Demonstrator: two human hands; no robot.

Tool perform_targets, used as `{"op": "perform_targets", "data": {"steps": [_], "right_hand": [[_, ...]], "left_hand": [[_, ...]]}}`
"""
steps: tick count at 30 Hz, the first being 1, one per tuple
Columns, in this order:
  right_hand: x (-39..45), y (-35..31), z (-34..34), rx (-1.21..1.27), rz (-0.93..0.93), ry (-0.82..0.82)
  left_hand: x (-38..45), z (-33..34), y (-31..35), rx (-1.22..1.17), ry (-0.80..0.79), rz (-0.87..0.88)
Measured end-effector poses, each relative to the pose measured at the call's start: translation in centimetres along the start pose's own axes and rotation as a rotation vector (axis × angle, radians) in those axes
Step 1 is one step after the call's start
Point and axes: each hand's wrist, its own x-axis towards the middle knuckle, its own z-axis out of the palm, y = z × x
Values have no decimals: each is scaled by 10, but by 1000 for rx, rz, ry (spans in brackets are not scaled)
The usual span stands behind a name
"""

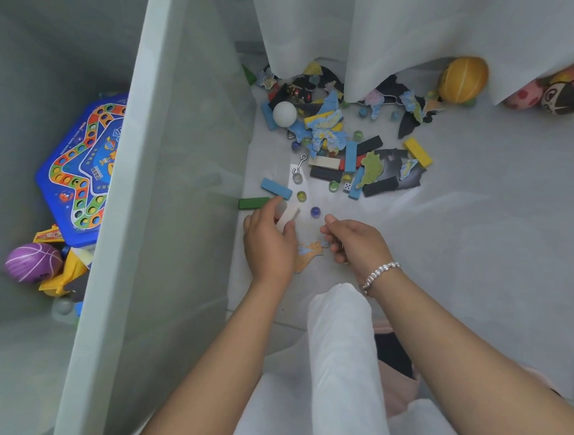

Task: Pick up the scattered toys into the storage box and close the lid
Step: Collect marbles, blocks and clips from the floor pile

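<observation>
your left hand (270,241) is curling its fingers around a pale block (288,218) on the floor (483,232). your right hand (354,243) is keeping its fingers bent; i cannot tell if it is holding something. a blue marble (315,212) is lying just beside them. toys are lying scattered behind, and the storage box (138,171) is standing at your left with a blue game board (83,170) inside.
</observation>
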Motion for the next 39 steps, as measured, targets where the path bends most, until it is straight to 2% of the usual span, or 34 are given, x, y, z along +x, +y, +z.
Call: {"op": "perform_targets", "data": {"steps": [4, 9, 13, 15, 18, 21, 27, 31, 34, 39], "right_hand": [[2, 0, 0, 34, -1, 4], [2, 1, 2, 29, -11, -1], [2, 6, -3, 12, -27, 74], [1, 12, -6, -64, -78, 160], [-3, 16, -17, -225, -226, 426], [-4, 15, -41, -236, -221, 605], [0, 18, -65, -249, -149, 500], [2, 19, -61, -218, -124, 447], [4, 20, -59, -209, -129, 440], [5, 19, -54, -134, -121, 409]], "left_hand": [[-3, -11, -9, -47, 146, -87], [-14, -10, -25, 102, 49, -50], [-6, -7, -23, 123, 32, -35], [-2, -7, -20, 131, 20, -54], [-6, -3, -23, 238, 63, 1], [-11, 1, -20, 136, 44, -33], [0, -4, -11, 222, -74, -99], [3, -5, -9, 114, -205, -105], [5, -7, -7, 79, -232, -126], [11, -15, 7, -122, -268, -287]]}}
